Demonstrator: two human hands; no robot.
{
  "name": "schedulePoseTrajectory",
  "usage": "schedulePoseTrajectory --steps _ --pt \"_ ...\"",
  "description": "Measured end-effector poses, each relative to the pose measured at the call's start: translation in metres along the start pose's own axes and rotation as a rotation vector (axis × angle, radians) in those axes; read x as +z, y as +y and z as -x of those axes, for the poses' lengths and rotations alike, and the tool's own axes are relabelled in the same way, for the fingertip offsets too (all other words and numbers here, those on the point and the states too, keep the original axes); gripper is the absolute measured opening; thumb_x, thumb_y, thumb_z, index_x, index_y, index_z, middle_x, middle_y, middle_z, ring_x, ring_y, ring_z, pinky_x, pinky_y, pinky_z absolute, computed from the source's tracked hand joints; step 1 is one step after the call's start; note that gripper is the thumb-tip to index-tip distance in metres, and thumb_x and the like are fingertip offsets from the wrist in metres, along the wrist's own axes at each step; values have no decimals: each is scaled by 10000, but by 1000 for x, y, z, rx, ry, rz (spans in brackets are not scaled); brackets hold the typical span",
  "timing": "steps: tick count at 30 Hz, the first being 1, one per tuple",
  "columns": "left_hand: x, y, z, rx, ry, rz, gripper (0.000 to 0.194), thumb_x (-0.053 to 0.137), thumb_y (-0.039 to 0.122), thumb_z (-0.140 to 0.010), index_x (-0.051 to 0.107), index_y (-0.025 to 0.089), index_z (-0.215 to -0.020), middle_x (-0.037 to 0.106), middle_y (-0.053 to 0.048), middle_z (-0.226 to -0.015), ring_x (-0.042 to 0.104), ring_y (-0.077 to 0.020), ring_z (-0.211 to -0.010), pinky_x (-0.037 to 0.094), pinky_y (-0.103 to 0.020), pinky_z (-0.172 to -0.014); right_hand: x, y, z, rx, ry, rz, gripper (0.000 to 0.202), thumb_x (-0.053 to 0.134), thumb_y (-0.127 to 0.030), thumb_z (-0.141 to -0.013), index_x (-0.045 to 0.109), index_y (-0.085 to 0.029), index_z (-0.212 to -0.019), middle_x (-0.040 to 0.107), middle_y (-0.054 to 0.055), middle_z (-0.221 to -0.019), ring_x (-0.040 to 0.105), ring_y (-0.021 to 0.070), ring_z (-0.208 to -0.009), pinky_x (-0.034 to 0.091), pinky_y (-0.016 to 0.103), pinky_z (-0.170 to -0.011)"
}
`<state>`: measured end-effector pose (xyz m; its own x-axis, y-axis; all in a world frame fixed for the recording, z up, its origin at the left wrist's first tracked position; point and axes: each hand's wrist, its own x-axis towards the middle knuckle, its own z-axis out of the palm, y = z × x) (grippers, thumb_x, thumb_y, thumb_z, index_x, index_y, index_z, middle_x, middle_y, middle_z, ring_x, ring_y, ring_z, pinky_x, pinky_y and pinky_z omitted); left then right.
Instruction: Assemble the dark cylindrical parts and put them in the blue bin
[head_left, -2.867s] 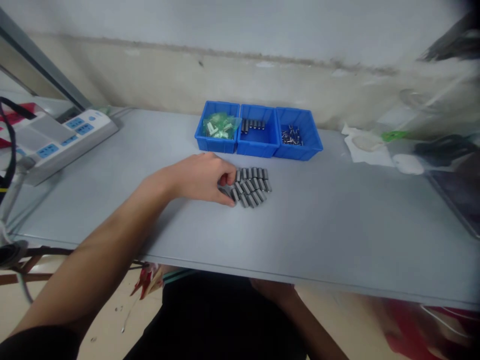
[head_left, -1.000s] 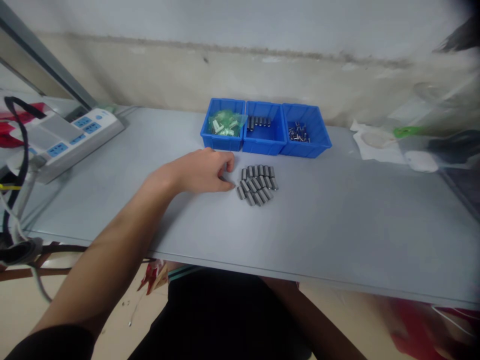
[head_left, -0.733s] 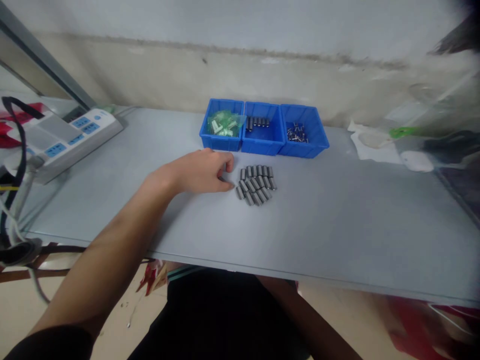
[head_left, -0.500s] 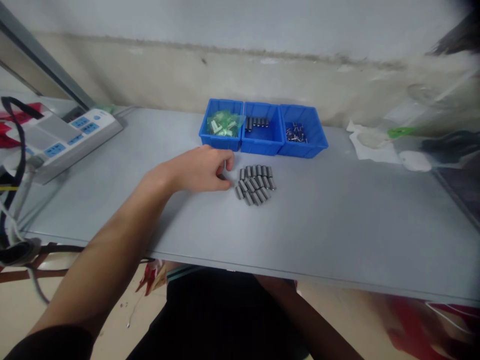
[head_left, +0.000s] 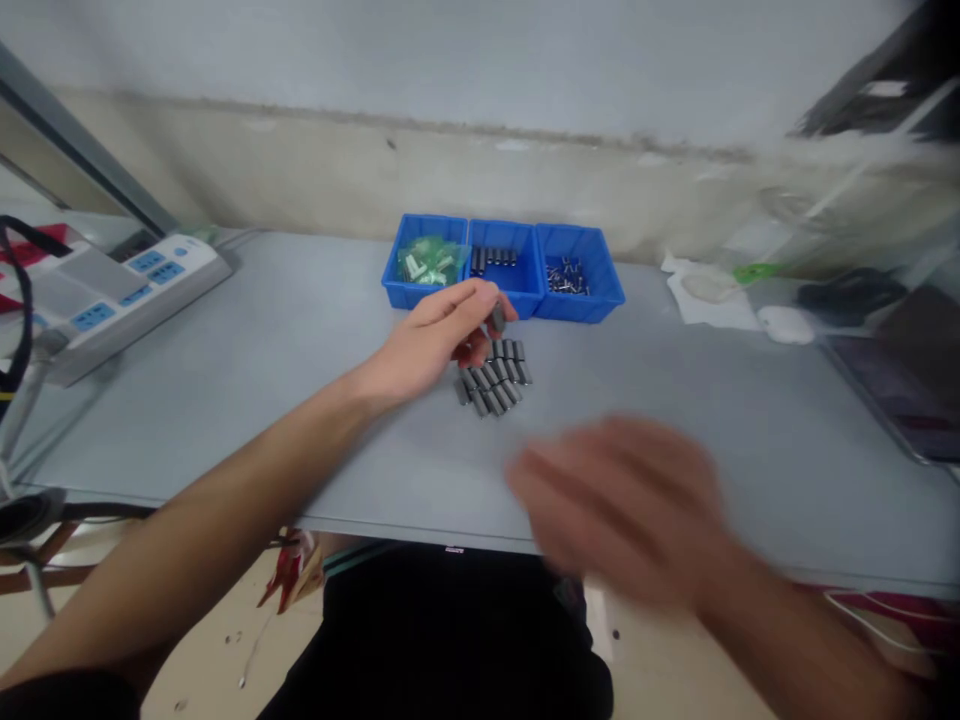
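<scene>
My left hand [head_left: 450, 325] pinches a short dark-grey metal cylinder [head_left: 497, 317] between thumb and fingers. It is just in front of the middle blue bin [head_left: 529, 303]. Below the fingers, several similar grey cylinders [head_left: 495, 385] lie side by side in rows on the table, partly covered by the hand. My right hand [head_left: 622, 505] is over the front part of the table, smeared by motion, so its fingers cannot be made out. More dark cylinders [head_left: 495, 257] stand along the back of the middle bin.
The left blue bin [head_left: 409, 297] holds a green plastic bag [head_left: 431, 260] with white pieces; the right bin [head_left: 611, 300] holds small metal parts [head_left: 568, 277]. A white power strip [head_left: 142, 300] lies left. White paper [head_left: 709, 300], a white mouse [head_left: 786, 324] and a dark tablet-like device [head_left: 900, 395] are right.
My left hand has moved right and taken up one grey cylinder. My right hand has risen from below the table edge to above it. The view has shifted slightly.
</scene>
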<state>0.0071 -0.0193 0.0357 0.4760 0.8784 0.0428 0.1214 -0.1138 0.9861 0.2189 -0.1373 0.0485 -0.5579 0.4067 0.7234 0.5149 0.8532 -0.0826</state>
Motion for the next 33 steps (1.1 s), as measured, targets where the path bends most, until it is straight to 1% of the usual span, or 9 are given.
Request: schedulePoseTrajectory --steps 2,6,10,13,17,21,24,29,33 --pt "4 -4 -2 -13 63 62 353 455 548 -1137 583 237 -1027 602 -27 -916 569 -147 -726 512 -329 -701 22 53 -27 -129 152 215 307 600 -97 -985 793 -286 -1130 845 15 -1015 728 182 -736 563 365 -603" --pt "0 -12 -8 -37 112 150 466 537 678 -1083 509 241 -925 528 -2 -793 494 -134 -670 479 -306 -646 73 109 -40 29 178 54 417 547 -131 -1036 719 -189 -1411 841 103 -1224 814 227 -1061 669 360 -819" --pt "-4 -18 -12 -22 141 159 636 712 837 -919 509 237 -860 511 23 -739 443 -107 -628 434 -283 -595 90 108 -20 64 136 -67 442 636 -307 -1088 661 -192 -1514 840 107 -1243 816 212 -1000 686 351 -814" --pt "-1 -20 -12 -12 108 156 687 781 846 -871 488 231 -783 467 41 -690 403 -96 -603 404 -282 -580 90 103 -12 101 179 -132 398 701 -364 -1078 688 -209 -1445 842 91 -1203 780 179 -857 660 335 -713" --pt "1 -19 -10 37 72 110 626 695 767 -994 488 231 -743 461 31 -650 416 -118 -597 402 -304 -594 84 99 -17 131 245 -137 211 724 -333 -1059 741 -241 -1247 840 54 -1090 726 158 -760 634 337 -686" --pt "-10 -14 -4 283 291 -368 343 531 500 -1133 707 227 -1023 691 -38 -900 629 -182 -804 521 -354 -794 68 115 -37 220 243 -76 201 722 -361 -1033 759 -250 -1196 811 57 -1067 678 174 -748 609 369 -694" --pt "-22 -15 -3 423 368 -790 356 453 352 -1155 758 220 -1283 765 -98 -1195 701 -234 -1083 530 -383 -980 59 146 -64 323 73 48 209 734 -384 -1014 800 -237 -1149 794 101 -1139 722 248 -928 630 468 -915" --pt "-31 -25 -10 344 364 -947 412 404 308 -1161 768 194 -1317 766 -135 -1239 681 -284 -1180 514 -443 -1083 69 193 -109 535 -527 215 130 847 -277 -889 803 -206 -790 705 121 -769 663 450 -1227 512 748 -1085" --pt "-28 -28 -10 261 361 -1060 402 460 314 -1154 787 235 -1374 755 -148 -1327 640 -344 -1256 480 -517 -1082 89 205 -129 606 -760 288 343 968 -224 -768 671 -193 -598 711 142 -799 648 468 -1297 388 831 -1171"
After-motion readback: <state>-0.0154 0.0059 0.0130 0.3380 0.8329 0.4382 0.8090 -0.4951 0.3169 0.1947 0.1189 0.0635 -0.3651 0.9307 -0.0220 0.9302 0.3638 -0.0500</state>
